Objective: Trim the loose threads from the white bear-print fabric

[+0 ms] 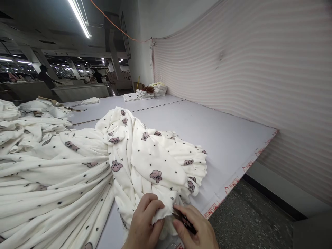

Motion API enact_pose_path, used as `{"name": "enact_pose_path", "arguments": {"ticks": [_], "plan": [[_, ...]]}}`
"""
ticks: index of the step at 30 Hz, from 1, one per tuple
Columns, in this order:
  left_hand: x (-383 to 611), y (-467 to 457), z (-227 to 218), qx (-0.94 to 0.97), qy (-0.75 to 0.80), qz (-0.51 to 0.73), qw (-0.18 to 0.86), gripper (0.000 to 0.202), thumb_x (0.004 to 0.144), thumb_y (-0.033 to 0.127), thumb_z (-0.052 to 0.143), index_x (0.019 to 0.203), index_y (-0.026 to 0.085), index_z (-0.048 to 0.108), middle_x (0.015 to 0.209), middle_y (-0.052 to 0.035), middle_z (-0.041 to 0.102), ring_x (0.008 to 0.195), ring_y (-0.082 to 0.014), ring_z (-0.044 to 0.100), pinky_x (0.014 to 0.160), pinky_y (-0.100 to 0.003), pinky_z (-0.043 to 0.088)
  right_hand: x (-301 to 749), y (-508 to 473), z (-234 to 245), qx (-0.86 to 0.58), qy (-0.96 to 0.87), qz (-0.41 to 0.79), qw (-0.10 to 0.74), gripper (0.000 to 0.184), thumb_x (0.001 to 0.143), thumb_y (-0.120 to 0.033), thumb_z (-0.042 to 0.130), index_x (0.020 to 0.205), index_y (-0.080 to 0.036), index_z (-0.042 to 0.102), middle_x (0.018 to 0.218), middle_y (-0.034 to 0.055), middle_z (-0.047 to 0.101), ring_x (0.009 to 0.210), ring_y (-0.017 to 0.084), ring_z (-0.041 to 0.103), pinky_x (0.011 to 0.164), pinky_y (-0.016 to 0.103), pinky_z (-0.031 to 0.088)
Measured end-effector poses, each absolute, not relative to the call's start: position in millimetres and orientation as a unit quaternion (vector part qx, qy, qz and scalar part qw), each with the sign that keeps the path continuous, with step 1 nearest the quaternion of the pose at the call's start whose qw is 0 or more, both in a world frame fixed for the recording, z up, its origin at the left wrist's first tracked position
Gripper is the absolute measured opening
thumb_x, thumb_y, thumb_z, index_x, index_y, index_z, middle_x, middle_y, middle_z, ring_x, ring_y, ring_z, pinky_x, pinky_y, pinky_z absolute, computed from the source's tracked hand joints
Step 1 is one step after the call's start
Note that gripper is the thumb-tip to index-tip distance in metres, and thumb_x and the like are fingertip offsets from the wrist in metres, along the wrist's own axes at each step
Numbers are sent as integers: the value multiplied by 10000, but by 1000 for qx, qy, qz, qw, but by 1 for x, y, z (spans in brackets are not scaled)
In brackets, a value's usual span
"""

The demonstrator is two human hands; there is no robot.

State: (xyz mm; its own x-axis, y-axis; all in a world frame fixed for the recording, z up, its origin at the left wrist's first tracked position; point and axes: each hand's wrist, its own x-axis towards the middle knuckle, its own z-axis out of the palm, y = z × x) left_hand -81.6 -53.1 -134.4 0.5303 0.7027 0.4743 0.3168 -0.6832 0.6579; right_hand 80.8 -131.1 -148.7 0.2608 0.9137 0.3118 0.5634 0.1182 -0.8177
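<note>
White plush up close: pinching the cloth [155, 157] by its near edge [166, 212] in the left hand [144, 221], between thumb and fingers. Curling the right hand [198, 226] around a dark tool [185, 221], thumb on the near side. Holding it slantwise, tip aiming forward and left.

Key relation: meeting at the tip, just right of the left hand. Running crosswise between both hands along the edge, climbing slightly away toward the right; crossing the tool's long axis at an angle, not lining up with it. Not making out whether touching or just short.

Going outward: lying on the table [223, 138] beyond the hands, mostly ahead and to the left, so sitting nearer the left hand in bulk. Bunching into a loose twist mid-table, spreading a ruffle [201, 160] off ahead of the right hand. Fanning out in long folds [59, 193] at left; not making out whether as one piece or several.

Further on: heaping more white cloth in a pile [26, 133] at far left, stacking folded pieces [159, 90] near the striped sheet [233, 65]. Farthest: showing two people [46, 77] at left, small and dark, near other tables [80, 91].
</note>
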Motion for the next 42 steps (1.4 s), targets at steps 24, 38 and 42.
{"name": "enact_pose_path", "arguments": {"ticks": [24,38,42], "plan": [[-97,-38,-97,711,432,195,519,177,767,357,600,765,182,577,758,10,570,794,-181,524,750,-246,411,57,-82,-164,-528,-533,337,569,187,836,-331,624,725,-186,669,671,-17,560,636,132,542,588,211,417],[-89,-40,-105,662,471,268,518,256,827,421,538,809,187,639,803,-16,658,836,-214,594,779,-269,439,64,-97,-160,-576,-527,294,551,246,798,-371,636,1009,-261,698,880,33,710,807,193,675,722,243,520],[-88,-42,-107,682,460,270,500,241,829,397,522,811,187,638,792,-18,660,813,-211,599,758,-264,449,67,-99,-161,-584,-566,253,524,230,821,-359,621,1007,-273,724,862,38,732,789,187,695,691,225,541]]}}
